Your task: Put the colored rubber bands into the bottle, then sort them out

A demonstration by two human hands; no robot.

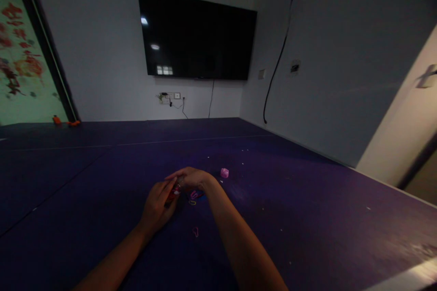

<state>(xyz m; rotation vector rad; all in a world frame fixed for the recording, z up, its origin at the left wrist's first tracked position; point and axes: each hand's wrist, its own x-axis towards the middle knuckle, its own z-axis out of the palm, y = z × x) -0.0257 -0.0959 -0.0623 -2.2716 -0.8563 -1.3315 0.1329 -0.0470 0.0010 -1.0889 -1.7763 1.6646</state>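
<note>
Near the middle of the purple surface (129, 173), my left hand (157, 204) is wrapped round a small clear container with red in it (176, 188). My right hand (191, 178) is bent over the far side of that container, touching it; its fingertips are partly hidden. Just right of the hands lie several small loops, among them a pink one (194, 194) and a yellow one (192, 203). Closer to me is a single pink loop (195, 232). A pink cap-like object (224, 173) rests beyond my right wrist.
Small white bits are scattered over the surface. Orange objects (56, 119) sit at its far left edge. On the wall hang a large black television (200, 36) and a dark cable (280, 54); sockets (177, 96) are below the television.
</note>
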